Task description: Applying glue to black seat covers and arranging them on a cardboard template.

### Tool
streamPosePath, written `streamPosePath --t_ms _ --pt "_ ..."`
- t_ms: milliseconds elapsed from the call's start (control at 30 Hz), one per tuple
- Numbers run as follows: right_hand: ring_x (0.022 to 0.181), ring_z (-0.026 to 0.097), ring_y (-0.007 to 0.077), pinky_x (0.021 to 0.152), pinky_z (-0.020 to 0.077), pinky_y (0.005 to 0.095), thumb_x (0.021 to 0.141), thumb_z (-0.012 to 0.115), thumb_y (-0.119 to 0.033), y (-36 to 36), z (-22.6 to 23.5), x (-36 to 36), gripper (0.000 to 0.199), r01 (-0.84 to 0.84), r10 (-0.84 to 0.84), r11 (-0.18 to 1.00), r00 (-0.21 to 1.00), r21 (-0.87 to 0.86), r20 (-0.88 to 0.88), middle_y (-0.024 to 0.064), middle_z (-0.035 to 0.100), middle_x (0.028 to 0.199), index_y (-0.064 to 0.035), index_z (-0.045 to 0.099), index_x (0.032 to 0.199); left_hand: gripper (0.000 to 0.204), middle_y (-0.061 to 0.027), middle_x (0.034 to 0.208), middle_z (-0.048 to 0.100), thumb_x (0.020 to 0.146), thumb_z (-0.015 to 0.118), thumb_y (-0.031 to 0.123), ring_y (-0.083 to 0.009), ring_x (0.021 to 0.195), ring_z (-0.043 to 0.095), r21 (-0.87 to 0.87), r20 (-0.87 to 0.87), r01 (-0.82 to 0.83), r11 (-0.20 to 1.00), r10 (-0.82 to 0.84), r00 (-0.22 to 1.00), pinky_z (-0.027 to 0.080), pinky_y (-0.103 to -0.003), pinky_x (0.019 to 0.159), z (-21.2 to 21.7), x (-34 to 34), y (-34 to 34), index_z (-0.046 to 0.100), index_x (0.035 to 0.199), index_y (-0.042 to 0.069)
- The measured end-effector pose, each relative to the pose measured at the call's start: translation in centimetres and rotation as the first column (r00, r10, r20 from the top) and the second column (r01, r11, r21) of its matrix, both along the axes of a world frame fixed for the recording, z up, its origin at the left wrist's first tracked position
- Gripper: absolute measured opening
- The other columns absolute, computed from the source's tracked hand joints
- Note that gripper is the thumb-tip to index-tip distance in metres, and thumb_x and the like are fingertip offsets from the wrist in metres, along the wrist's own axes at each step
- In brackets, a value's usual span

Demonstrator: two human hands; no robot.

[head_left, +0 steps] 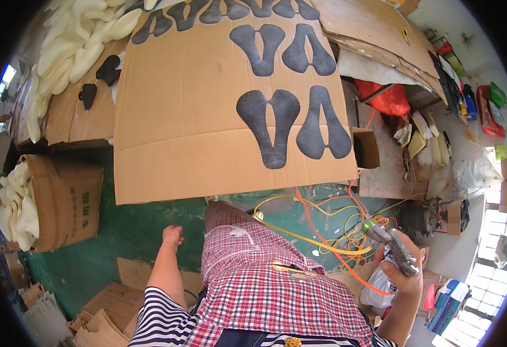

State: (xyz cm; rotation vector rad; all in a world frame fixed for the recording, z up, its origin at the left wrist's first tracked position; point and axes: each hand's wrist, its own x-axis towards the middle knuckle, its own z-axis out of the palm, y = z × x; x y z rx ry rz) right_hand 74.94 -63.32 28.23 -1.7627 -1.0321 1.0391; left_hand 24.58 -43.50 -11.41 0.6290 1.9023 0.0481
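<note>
My right hand [405, 270] is wrapped round a metal spray gun [393, 246] with a green fitting, held out to the right of my body. A yellow hose [317, 244] and an orange hose [360, 281] trail close by it. Hanging over the floor left of my checked apron [276, 295], my left hand [173, 235] is curled closed, and nothing shows in it. In front of me, a large cardboard sheet [178, 115] covers the table. Black wedge-shaped pads with a slit in the middle lie flat on it, including one pad [259, 139] near the front edge.
Cream foam pieces [74, 40] are heaped at the far left, with more in a cardboard box [71, 202] below. Two small black pieces [109, 69] lie beside the heap. Tangled hoses [351, 231] cover the green floor at right. A red bag [383, 98] sits under the right-hand table.
</note>
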Motion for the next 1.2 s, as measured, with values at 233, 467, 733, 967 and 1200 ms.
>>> streamPosePath --t_ms 233,467,733,967,1200 --pt "0.074 0.061 0.0140 0.069 0.0491 0.0285 0.075 0.073 -0.010 -0.7 0.3 0.3 0.061 0.007 -0.007 1.000 1.000 -0.007 0.017 0.0083 0.065 0.084 0.0063 0.049 0.129 0.029 -0.0065 0.091 0.065 0.085 0.059 0.016 -0.0183 0.057 0.060 -0.029 -0.032 0.051 0.998 -0.052 0.998 0.046 -0.028 0.042 -0.5 0.4 0.1 0.064 0.112 0.006" --pt "0.073 0.060 0.0135 0.068 0.0488 0.0278 0.076 0.074 -0.017 0.4 0.8 -0.1 0.062 0.132 -0.134 0.990 0.990 0.055 0.036 0.0069 0.064 0.081 0.0065 0.050 0.128 0.031 -0.0074 0.091 0.064 0.082 0.061 0.015 -0.0196 0.057 0.061 0.009 -0.055 0.041 0.999 -0.041 0.998 0.046 -0.029 0.043 -0.8 1.1 0.6 0.064 0.112 0.005" --pt "0.071 0.060 0.0137 0.065 0.0480 0.0272 0.078 0.076 -0.025 1.2 0.5 -0.7 0.066 0.181 -0.186 0.979 0.981 0.093 0.048 0.0068 0.064 0.081 0.0075 0.049 0.128 0.029 -0.0083 0.086 0.064 0.082 0.063 0.015 -0.0193 0.054 0.057 0.043 -0.069 -0.011 0.999 0.014 0.998 0.042 -0.031 0.043 -1.3 1.6 1.1 0.065 0.108 0.004" --pt "0.073 0.061 0.0146 0.067 0.0489 0.0275 0.077 0.076 -0.022 0.3 0.6 -0.5 0.066 0.180 -0.182 0.981 0.983 0.067 0.028 0.0077 0.064 0.082 0.0079 0.048 0.129 0.027 -0.0092 0.085 0.064 0.081 0.062 0.013 -0.0199 0.055 0.056 0.053 -0.063 -0.030 0.998 0.033 0.997 0.043 -0.033 0.045 -1.2 2.0 1.1 0.066 0.106 0.005" --pt "0.071 0.061 0.0140 0.067 0.0478 0.0268 0.076 0.077 -0.027 1.2 -0.1 -0.9 0.071 0.271 -0.276 0.955 0.961 0.117 0.023 0.0083 0.065 0.080 0.0070 0.047 0.131 0.026 -0.0089 0.087 0.064 0.080 0.062 0.012 -0.0205 0.056 0.057 0.061 -0.050 -0.047 0.997 0.050 0.997 0.044 -0.033 0.046 -2.0 2.1 0.9 0.066 0.104 0.006"
